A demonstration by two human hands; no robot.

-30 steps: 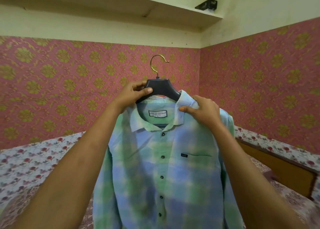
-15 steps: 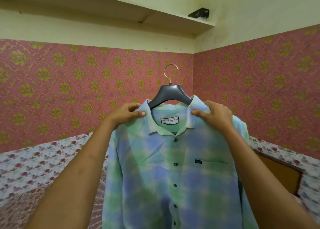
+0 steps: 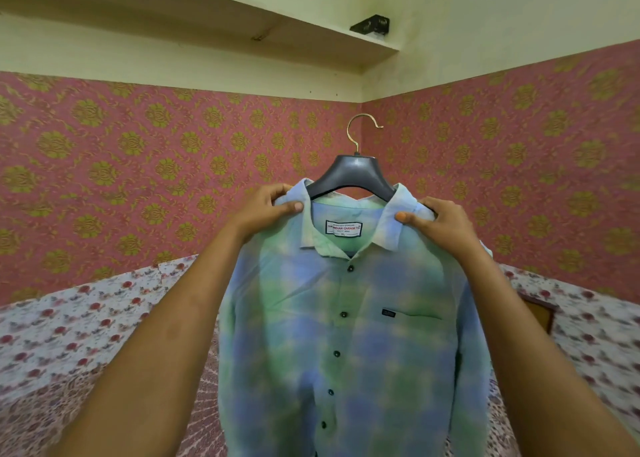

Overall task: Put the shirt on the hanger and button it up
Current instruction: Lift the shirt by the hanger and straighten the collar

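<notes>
Shirt (image 3: pixel 346 335) hanging buttoned on hanger (image 3: pixel 353 174), held aloft over bed (image 3: pixel 69 335). Left hand (image 3: pixel 266 211) and right hand (image 3: pixel 440 221) fingers pinching shoulders closed. Risk: uneven tugging sliding one shoulder off.

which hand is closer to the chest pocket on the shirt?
Right. The right hand grips the collar on the pocket's side, above the chest pocket. The left hand grips the opposite collar side, across the button placket.
</notes>
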